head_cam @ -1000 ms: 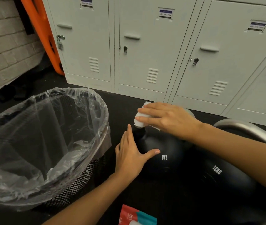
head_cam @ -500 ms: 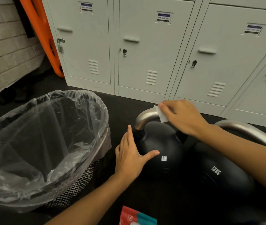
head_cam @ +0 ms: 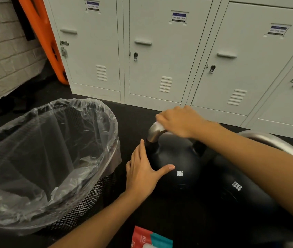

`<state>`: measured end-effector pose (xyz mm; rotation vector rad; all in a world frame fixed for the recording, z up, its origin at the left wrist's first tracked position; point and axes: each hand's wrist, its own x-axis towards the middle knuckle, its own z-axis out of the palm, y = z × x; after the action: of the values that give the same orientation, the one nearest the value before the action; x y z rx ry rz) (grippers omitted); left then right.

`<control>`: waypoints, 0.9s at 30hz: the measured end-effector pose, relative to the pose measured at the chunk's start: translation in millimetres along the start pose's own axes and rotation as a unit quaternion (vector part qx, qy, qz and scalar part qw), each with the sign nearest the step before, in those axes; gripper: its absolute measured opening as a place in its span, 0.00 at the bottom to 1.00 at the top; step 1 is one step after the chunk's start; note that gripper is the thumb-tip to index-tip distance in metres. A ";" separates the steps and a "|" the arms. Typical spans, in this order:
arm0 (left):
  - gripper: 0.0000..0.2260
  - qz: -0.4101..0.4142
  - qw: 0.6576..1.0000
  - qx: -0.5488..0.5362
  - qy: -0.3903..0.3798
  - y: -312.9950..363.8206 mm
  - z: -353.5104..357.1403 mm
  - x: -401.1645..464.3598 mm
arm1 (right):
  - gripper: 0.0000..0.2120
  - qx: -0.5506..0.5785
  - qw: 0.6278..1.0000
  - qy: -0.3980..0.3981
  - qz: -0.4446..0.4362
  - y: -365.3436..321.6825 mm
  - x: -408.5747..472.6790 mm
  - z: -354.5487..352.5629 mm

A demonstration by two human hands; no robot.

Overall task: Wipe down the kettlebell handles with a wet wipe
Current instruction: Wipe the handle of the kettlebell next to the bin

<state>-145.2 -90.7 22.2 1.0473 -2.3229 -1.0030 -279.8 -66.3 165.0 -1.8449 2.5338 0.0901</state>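
Steel handle (head_cam: 155,132) of the 8 kg kettlebell (head_cam: 176,163) is getting its rub: the right hand (head_cam: 181,121), clenched over the wet wipe (head_cam: 157,124), has swung back from the handle's middle to its left bend, so the stroke is running back and forth along the bar. Left hand (head_cam: 142,169) stays flat and released against the bell's side, steadying it on the floor beside the lined bin (head_cam: 81,203). By my read, the 12 kg kettlebell (head_cam: 238,190) waits its turn.
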 end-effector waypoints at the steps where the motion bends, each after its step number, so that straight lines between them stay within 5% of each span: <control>1: 0.55 0.003 1.000 0.001 0.000 0.3 -0.5 -0.1 | 0.14 0.049 0.998 -0.026 0.035 10.2 -2.6 -3.6; 5: 0.54 0.005 1.000 -0.003 0.003 0.2 -1.3 -0.9 | 0.19 0.205 0.967 -0.080 0.131 50.2 -15.6 -5.4; 10: 0.54 0.002 1.000 -0.002 0.002 0.0 -1.3 -1.1 | 0.18 0.263 0.948 -0.089 0.157 66.1 -29.6 -5.8; 18: 0.53 0.003 1.000 0.001 0.003 -1.8 0.0 -0.4 | 0.13 -0.010 0.997 -0.013 0.069 15.0 -13.8 -2.2; 21: 0.54 0.004 1.000 0.012 0.005 -1.9 1.1 0.6 | 0.16 -0.137 0.985 0.101 -0.017 -5.7 -17.3 19.5; 24: 0.53 0.008 1.000 0.022 0.005 -1.9 1.1 -0.1 | 0.19 -0.106 0.972 0.193 -0.079 -1.8 -22.9 40.3; 26: 0.53 0.007 1.000 0.022 0.006 -2.7 1.6 0.5 | 0.18 -0.136 0.956 0.211 -0.149 15.6 -27.6 48.0; 27: 0.53 0.006 1.000 0.021 0.007 -3.0 1.9 0.5 | 0.25 -0.155 0.953 0.195 -0.173 24.9 -30.8 48.9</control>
<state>-145.2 -91.6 18.8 1.0511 -2.3446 -0.9436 -295.5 -27.0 118.4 -2.6424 2.4823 0.1377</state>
